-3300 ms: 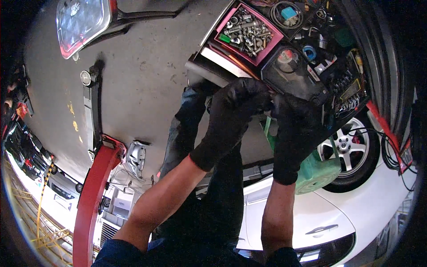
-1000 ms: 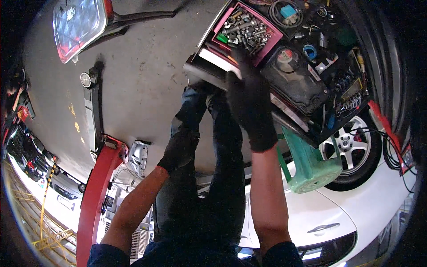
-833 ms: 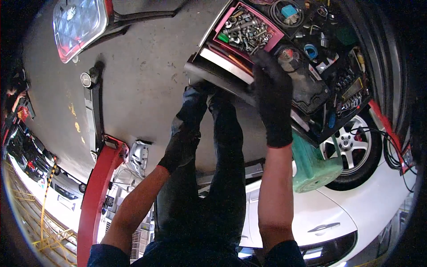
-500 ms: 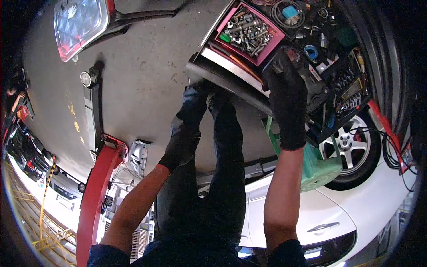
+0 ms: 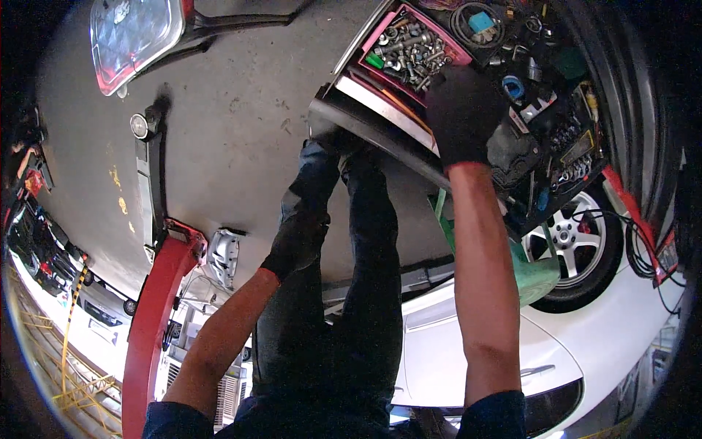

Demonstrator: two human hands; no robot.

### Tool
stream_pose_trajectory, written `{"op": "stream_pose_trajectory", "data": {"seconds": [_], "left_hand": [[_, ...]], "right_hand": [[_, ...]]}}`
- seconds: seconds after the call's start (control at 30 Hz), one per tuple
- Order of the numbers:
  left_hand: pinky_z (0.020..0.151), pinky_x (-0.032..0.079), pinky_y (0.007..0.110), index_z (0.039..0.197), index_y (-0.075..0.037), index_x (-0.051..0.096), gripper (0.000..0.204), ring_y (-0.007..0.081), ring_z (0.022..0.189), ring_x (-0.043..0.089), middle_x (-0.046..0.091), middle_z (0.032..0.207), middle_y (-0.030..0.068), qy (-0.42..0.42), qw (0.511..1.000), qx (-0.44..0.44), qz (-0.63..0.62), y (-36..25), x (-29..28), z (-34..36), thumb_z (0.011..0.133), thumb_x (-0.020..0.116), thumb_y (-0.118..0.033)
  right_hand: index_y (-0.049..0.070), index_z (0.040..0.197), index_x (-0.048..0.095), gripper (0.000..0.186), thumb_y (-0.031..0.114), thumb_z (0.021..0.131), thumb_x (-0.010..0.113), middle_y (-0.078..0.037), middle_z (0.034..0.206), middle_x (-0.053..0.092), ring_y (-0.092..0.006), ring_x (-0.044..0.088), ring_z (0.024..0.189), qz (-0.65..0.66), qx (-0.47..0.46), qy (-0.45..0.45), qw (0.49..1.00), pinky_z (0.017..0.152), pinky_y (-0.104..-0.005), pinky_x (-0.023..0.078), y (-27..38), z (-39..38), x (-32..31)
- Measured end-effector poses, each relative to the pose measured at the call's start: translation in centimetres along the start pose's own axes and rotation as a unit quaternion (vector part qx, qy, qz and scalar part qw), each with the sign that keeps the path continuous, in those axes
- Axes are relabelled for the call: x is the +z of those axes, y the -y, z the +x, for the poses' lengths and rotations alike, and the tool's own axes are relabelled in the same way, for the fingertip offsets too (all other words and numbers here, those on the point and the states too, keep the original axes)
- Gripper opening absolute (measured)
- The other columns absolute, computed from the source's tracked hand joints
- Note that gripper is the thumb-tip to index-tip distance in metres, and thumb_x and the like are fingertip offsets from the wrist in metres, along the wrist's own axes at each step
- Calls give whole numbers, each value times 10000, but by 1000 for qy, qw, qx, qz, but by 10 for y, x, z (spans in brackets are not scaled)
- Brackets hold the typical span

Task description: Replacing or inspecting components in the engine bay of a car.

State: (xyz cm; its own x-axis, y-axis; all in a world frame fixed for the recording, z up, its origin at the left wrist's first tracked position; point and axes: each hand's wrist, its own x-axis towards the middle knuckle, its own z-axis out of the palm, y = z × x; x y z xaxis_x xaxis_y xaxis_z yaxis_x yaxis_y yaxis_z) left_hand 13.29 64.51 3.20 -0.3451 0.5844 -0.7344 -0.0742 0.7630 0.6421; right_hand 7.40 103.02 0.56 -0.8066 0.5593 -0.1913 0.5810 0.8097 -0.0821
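Observation:
My right hand (image 5: pixel 464 117), in a black glove with a red cuff, reaches into an open drawer. It lies over the near right corner of a pink bin (image 5: pixel 368 45) full of metal bolts, nuts and sockets (image 5: pixel 413 55). Its fingers point away from me and are hidden, so what they touch cannot be seen. My left hand (image 5: pixel 298 245), gloved the same way, hangs by my left thigh, well apart from the drawer. Dark glove against dark trousers hides its fingers. An orange-handled tool (image 5: pixel 404 107) lies beside the bin, along the drawer's front edge (image 5: pixel 380 139).
Right of the bin lie a coiled grey cable (image 5: pixel 462 33), a blue tape roll (image 5: pixel 513 88) and several wrenches (image 5: pixel 574 170). A green stool (image 5: pixel 537 274) stands below, near a white car (image 5: pixel 453 351). A red lift column (image 5: pixel 157 322) and its arm (image 5: pixel 152 183) are at left.
My right hand has moved forward, farther into the drawer and toward the bolts, covering the bin's corner. My left hand has stayed in place.

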Motion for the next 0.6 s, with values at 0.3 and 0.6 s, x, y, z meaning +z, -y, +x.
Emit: {"op": "stream_pose_trajectory", "data": {"seconds": [0.3,0.6], "left_hand": [[806,517,485,1084,-89,659,166,413,924,645,675,981,195,-34,989,77,122,-13,-2,6,946,576,-129],[753,506,473,1060,-66,617,147,389,864,625,651,952,187,9,972,-119,-205,11,15,0,979,545,-164]], "right_hand": [[88,736,723,142,225,765,696,-148,743,707,-345,707,716,-75,-7,-98,992,676,-459,555,1,7,32],[74,837,749,151,201,773,696,-179,877,738,-361,730,848,-75,51,19,996,757,-469,570,17,19,13]]}}
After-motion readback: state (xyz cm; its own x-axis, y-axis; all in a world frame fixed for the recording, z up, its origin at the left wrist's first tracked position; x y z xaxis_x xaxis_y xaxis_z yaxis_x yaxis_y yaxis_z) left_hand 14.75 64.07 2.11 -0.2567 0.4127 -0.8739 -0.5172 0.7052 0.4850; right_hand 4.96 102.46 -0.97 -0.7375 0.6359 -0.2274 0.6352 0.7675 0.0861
